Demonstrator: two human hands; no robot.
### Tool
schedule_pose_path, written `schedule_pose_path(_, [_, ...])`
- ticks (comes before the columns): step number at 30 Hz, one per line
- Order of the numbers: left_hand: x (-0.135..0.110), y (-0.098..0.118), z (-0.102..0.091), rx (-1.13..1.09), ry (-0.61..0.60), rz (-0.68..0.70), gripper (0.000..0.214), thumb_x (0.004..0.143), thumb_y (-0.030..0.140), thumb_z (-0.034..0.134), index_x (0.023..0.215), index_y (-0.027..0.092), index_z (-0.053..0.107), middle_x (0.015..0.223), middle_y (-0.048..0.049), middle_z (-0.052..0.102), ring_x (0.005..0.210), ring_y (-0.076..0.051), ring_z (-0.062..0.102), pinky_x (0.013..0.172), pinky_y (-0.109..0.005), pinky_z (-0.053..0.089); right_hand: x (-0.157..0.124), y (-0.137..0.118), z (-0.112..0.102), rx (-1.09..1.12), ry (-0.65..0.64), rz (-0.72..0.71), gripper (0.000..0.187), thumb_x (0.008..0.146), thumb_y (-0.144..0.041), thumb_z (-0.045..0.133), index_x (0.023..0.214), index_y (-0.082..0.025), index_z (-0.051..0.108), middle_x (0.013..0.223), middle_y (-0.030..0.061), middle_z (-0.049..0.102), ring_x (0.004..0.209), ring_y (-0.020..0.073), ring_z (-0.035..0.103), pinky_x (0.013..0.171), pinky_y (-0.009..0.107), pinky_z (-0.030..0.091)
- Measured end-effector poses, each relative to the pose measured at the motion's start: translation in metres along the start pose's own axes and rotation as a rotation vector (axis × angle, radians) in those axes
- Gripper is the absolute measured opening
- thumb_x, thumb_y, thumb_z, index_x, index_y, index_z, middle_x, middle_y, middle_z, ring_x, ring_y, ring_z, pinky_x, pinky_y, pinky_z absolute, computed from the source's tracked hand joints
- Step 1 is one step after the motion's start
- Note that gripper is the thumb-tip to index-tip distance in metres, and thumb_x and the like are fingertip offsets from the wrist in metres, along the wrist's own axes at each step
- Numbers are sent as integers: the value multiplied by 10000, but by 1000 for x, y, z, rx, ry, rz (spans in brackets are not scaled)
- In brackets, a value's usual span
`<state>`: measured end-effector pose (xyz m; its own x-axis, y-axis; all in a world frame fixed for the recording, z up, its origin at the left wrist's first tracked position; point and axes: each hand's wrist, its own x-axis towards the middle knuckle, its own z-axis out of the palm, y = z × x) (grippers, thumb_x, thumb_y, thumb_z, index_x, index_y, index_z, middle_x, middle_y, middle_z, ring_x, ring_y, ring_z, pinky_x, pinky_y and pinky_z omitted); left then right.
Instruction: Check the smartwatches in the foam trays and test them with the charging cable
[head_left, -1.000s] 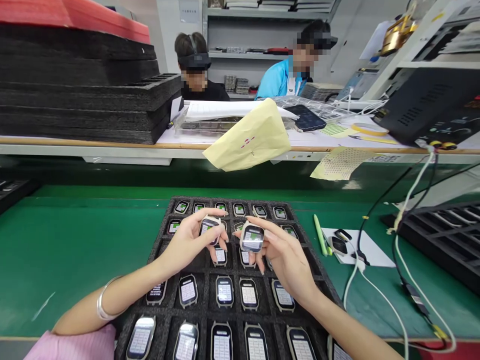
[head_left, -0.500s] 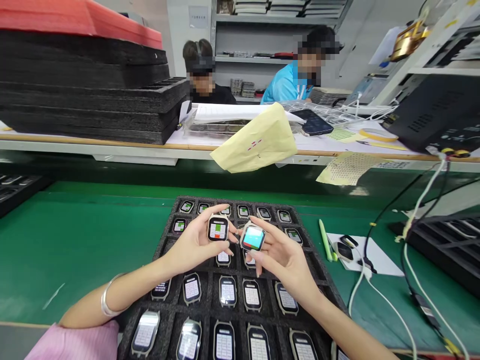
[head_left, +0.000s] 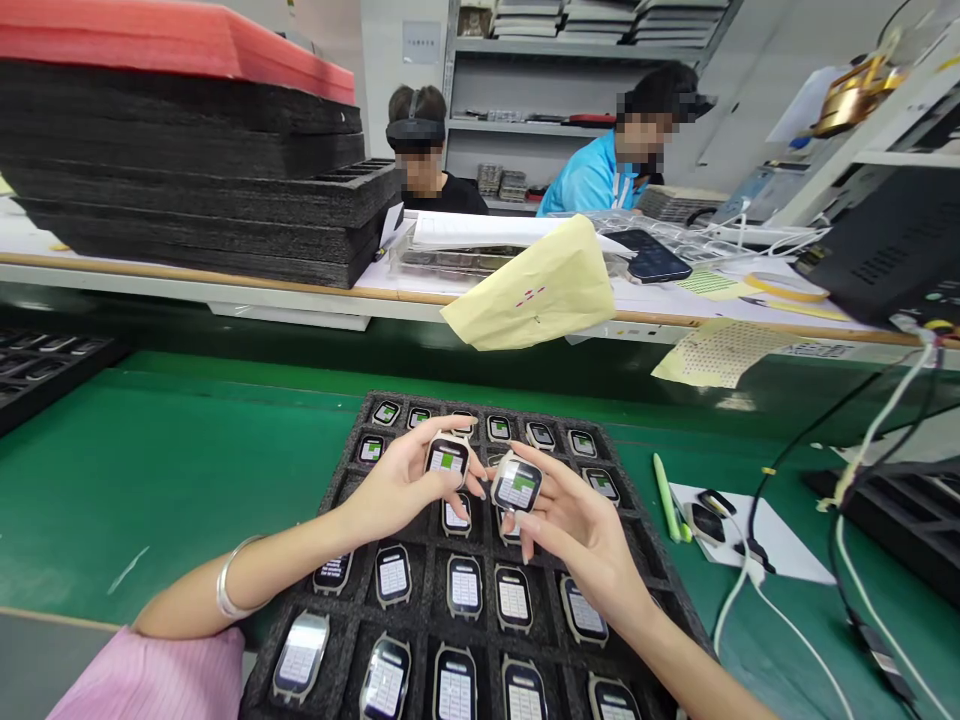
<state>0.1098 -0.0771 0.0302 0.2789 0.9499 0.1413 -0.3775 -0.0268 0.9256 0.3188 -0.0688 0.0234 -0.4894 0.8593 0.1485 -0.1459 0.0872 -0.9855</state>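
My left hand [head_left: 409, 480] is closed around the edges of a strapless smartwatch [head_left: 448, 460], its lit screen facing me with a green patch on a white grid. Beside it, my right hand [head_left: 574, 510] grips a second smartwatch [head_left: 517, 484] by its rim, thumb at the lower edge; its screen also shows green on white. Both watches are held above a black foam tray [head_left: 480, 640]. Several more watches, such as one with a white grid [head_left: 465, 586], lie face up in the tray's compartments. My hands hide some of the middle compartments.
Stacked black foam trays [head_left: 187, 190] with a red one on top stand on the shelf at left. A yellow paper [head_left: 540, 290] hangs over the shelf edge. Right of the tray lie a green pen [head_left: 663, 495], a white sheet [head_left: 795, 555] and cables [head_left: 799, 640]. Two people sit beyond.
The right watch's screen has gone from cyan and red to a white grid with green. On the left watch, the red patch has gone. The whole view has shifted slightly.
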Motion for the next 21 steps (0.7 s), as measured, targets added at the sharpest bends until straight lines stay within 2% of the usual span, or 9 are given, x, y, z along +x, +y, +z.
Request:
schedule_pose_path(6, [-2,1,0,-34,-49,11,647,725,62,671,1310,189,426,970,-71,608,883,-194,622,712,-329,585,-1,0,2,-9,42,10,485,866,-216,660,1323,-255,506,936,75,639,720,190,622,490,238,496])
schedule_pose_path(12, [-2,-2,-3,-24,-26,12,598,794,123,663,1329,190,404,954,-74,610,855,-186,626,667,-301,577,0,1,0,-6,4,-3,487,869,-217,660,1326,-259,496,958,76,647,718,183,626,486,232,502])
schedule_pose_path(21, [-9,-7,-19,-33,-75,-31,827,737,105,725,1413,295,287,1072,-66,573,998,-218,608,864,-402,537,12,12,4,-111,8,99,652,818,-305,725,1390,-242,418,1065,101,662,766,207,654,558,301,575])
